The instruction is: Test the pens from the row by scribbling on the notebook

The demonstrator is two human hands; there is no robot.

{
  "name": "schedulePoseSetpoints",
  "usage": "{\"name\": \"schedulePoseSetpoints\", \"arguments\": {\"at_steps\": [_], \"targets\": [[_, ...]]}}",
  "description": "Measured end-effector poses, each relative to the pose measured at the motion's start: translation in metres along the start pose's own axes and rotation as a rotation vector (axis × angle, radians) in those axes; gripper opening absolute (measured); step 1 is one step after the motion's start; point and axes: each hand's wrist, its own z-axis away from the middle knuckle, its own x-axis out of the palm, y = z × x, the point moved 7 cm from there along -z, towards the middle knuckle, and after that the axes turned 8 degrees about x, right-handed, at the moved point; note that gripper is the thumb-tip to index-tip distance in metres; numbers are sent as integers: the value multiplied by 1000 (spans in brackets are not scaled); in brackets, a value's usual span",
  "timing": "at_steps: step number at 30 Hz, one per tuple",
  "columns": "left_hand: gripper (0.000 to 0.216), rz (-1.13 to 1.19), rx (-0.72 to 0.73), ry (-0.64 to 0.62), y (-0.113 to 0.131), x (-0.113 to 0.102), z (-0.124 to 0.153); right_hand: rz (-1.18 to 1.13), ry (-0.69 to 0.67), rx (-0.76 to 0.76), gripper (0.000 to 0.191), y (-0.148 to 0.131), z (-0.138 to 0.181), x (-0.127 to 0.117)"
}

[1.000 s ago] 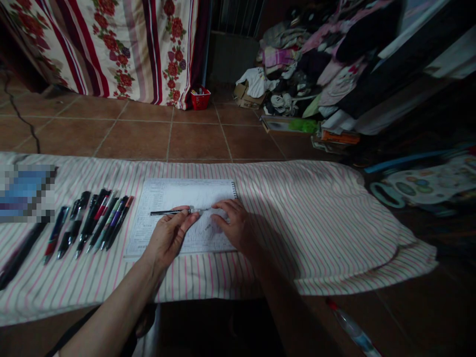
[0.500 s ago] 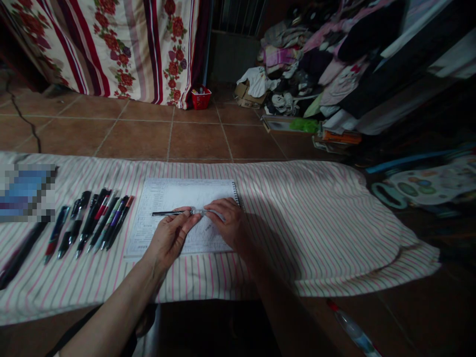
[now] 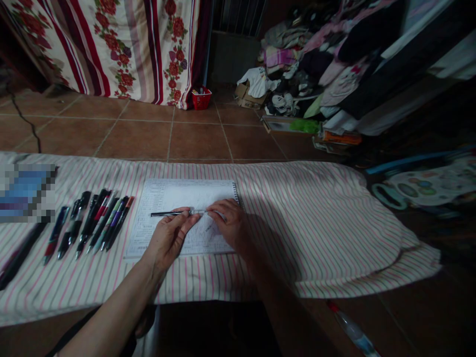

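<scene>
My left hand (image 3: 170, 237) pinches a slim black pen (image 3: 169, 213) that lies level above a spiral notebook (image 3: 174, 198). My right hand (image 3: 229, 224) pinches the same pen's pale, clear end, fingertips almost touching those of the left. The notebook's open page carries printed lines and scribbles. It rests on a pink-and-green striped cloth (image 3: 316, 218). Left of the notebook lies a row of several pens (image 3: 91, 223), side by side, tips toward me.
A blurred blue patch (image 3: 26, 192) sits at the cloth's left end. Beyond is a tiled floor (image 3: 148, 134), a floral bedcover (image 3: 111, 44), a small red basket (image 3: 201, 98) and a heap of clothes (image 3: 316, 59). A plastic bottle (image 3: 353, 332) lies at lower right.
My right hand has slid slightly left along the pen, closing on the left fingertips. The left hand and pen have hardly moved.
</scene>
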Motion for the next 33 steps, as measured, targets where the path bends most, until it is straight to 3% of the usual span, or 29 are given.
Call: {"name": "schedulePoseSetpoints", "arguments": {"at_steps": [14, 23, 33], "targets": [[23, -10, 5, 69, 15, -11, 1, 24, 38, 19, 10, 17, -1, -17], [24, -7, 2, 120, 28, -24, 2, 40, 82, 93, 12, 45, -4, -30], [25, 9, 3, 92, 27, -28, 2, 106, 89, 103, 11, 42, -9, -10]]}}
